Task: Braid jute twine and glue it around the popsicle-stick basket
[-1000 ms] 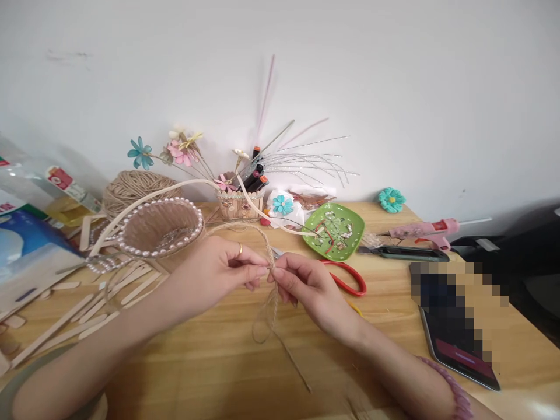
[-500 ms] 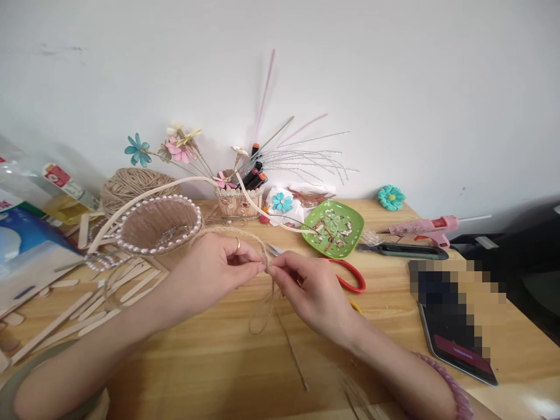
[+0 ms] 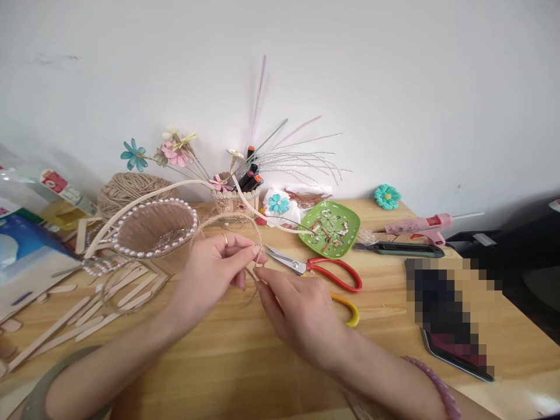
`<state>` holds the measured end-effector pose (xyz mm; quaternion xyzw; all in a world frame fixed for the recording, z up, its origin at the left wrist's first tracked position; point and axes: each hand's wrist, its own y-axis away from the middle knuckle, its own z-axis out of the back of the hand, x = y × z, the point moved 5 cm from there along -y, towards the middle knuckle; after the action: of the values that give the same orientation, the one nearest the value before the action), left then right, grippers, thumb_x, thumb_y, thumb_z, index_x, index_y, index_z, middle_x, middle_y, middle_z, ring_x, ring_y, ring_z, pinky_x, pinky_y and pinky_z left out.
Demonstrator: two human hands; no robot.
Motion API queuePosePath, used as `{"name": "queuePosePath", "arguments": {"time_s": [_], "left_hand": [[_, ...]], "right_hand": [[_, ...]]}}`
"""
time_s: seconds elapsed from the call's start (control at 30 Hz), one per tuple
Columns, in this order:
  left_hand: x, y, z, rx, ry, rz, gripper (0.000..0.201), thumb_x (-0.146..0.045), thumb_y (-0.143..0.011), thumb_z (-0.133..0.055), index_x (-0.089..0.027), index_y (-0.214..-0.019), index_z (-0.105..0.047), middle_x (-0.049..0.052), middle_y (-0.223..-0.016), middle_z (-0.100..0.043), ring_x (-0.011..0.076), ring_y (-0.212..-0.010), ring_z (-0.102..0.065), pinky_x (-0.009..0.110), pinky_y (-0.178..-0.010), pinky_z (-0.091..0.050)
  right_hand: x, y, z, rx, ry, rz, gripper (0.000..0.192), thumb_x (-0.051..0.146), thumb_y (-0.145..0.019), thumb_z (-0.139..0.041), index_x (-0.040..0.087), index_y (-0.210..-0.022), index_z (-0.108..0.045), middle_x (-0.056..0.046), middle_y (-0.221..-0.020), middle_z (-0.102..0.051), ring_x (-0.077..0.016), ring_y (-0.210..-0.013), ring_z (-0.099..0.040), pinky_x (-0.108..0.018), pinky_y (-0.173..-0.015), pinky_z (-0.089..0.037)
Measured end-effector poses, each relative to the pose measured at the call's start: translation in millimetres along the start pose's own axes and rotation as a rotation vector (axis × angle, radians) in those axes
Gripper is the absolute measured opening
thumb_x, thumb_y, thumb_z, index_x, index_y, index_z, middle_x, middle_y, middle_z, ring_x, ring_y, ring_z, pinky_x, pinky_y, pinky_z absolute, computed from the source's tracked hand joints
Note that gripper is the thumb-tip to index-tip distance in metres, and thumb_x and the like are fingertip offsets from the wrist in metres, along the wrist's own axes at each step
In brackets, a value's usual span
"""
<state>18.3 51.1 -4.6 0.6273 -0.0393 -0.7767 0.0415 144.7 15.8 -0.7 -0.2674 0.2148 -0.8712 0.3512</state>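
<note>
My left hand (image 3: 223,265) pinches a curved length of jute twine (image 3: 238,217) between thumb and forefinger; the twine arches back toward a pearl-rimmed basket (image 3: 151,230). Just below and to the right, my right hand (image 3: 291,306) is closed on the twine's lower part, close to the left fingertips. Behind the right hand lie scissors with red handles (image 3: 336,273), their blades pointing left, and a yellow handle (image 3: 350,309) partly hidden by that hand. The exact wrap of the twine between the fingers is too small to make out.
Wooden craft sticks (image 3: 65,326) lie scattered at left, near a ball of twine (image 3: 133,195). A green dish (image 3: 330,230) of small beads stands behind the scissors. Farther right are a utility knife (image 3: 398,249), a pink glue gun (image 3: 420,226) and a phone (image 3: 459,356).
My right hand has dropped slightly below the left and turned knuckles-up. The hanging loop and loose end of twine have been drawn up toward the fingers. More of the scissors shows.
</note>
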Motion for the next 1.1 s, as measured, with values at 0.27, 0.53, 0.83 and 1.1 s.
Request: {"name": "queuePosePath", "arguments": {"time_s": [0.27,0.53,0.83,1.1], "left_hand": [[-8.7,12.3,-4.0,0.101,0.394,0.068,0.010,-0.022,-0.069,-0.064,-0.015,-0.062,-0.060,-0.006,-0.052,-0.056,0.0028,-0.042,-0.042,0.014,-0.042,-0.032],[-5.1,9.2,-7.8,0.151,0.049,0.053,0.014,-0.027,-0.070,-0.062,-0.016,-0.061,-0.058,-0.006,-0.049,-0.050,0.0059,-0.043,-0.036,0.019,-0.041,-0.028],[-5.0,12.0,-18.5,0.245,-0.016,0.043,0.019,-0.034,-0.071,-0.061,-0.017,-0.062,-0.063,-0.002,-0.057,-0.060,0.0092,-0.051,-0.047,0.021,-0.050,-0.040],[-7.6,9.7,-16.6,0.239,-0.165,0.019,0.017,-0.032,-0.071,-0.059,-0.018,-0.063,-0.066,-0.006,-0.042,-0.048,0.0074,-0.040,-0.036,0.020,-0.041,-0.028]], "right_hand": [[-28.8,-8.1,-4.0,0.372,0.235,-0.145,0.033,0.031,-0.088,-0.047,0.016,-0.064,-0.065,-0.004,-0.051,-0.060,-0.0109,-0.042,-0.045,-0.024,-0.043,-0.019],[-56.6,-22.8,37.4,-0.015,-0.681,-0.540,0.031,0.040,-0.084,-0.050,0.016,-0.075,-0.068,0.000,-0.065,-0.059,-0.0122,-0.063,-0.052,-0.022,-0.055,-0.037],[-41.3,-12.7,-2.3,0.079,-1.199,-0.591,0.022,0.034,-0.081,-0.057,0.015,-0.079,-0.069,0.000,-0.065,-0.062,-0.0116,-0.064,-0.058,-0.025,-0.067,-0.047],[-43.7,-8.8,-6.0,0.072,-1.220,-0.711,0.023,0.032,-0.080,-0.058,0.013,-0.074,-0.069,0.003,-0.051,-0.057,-0.0035,-0.035,-0.046,-0.014,-0.036,-0.031]]}}
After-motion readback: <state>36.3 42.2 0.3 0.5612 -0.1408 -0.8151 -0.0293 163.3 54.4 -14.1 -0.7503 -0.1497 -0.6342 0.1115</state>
